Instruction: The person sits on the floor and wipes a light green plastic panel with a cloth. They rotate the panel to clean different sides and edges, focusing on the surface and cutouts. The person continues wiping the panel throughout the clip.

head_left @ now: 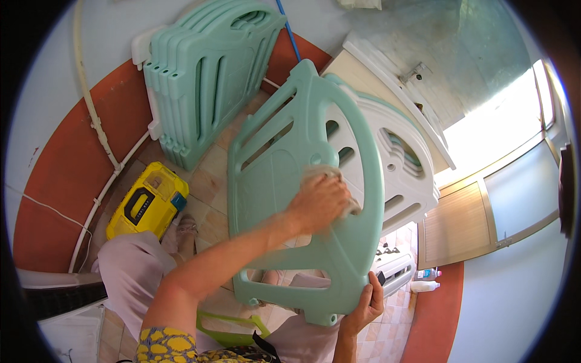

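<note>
A green plastic fence panel stands tilted before me, with slots and a large curved opening along one side. My left hand presses a pale cloth against the panel beside that opening; the hand and cloth are blurred. At the panel's lower right edge, my right hand grips the rim with the thumb on the near side. Part of a light green plastic frame shows below the panel, between my legs.
Several stacked green panels lean by the wall. White panels stand behind mine, near a sink counter. A yellow toolbox lies at my left foot. Two bottles stand by the right wall, near a door.
</note>
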`<state>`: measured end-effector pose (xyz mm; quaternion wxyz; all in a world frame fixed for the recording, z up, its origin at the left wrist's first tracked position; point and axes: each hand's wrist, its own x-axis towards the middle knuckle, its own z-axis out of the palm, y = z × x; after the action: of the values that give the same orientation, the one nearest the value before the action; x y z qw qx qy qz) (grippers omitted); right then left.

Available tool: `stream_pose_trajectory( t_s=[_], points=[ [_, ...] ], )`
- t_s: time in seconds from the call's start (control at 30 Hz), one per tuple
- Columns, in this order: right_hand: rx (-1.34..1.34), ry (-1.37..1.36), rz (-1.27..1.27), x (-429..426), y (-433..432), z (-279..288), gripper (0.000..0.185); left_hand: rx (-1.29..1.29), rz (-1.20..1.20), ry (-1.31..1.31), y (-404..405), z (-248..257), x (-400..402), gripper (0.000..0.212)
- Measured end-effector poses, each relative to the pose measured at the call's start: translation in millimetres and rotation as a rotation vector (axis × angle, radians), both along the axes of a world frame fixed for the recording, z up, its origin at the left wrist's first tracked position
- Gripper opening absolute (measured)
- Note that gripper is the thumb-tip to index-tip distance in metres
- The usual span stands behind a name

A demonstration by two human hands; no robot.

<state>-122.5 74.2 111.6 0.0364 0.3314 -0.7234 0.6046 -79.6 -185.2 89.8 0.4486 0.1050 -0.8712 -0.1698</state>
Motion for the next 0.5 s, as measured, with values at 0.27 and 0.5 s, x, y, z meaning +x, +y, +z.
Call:
stream_pose_trajectory(
  t_s=[0.27,0.5],
  points=[
    [0.007,0.005,-0.005,-1,-2,2,0.032,-0.088,0.286,0.034,-72,6,-30,0.025],
    [0.007,-0.047,-0.024,-5,3,-2,0.03,0.106,0.16,-0.09,-97,9,-38,0.028]
  ],
)
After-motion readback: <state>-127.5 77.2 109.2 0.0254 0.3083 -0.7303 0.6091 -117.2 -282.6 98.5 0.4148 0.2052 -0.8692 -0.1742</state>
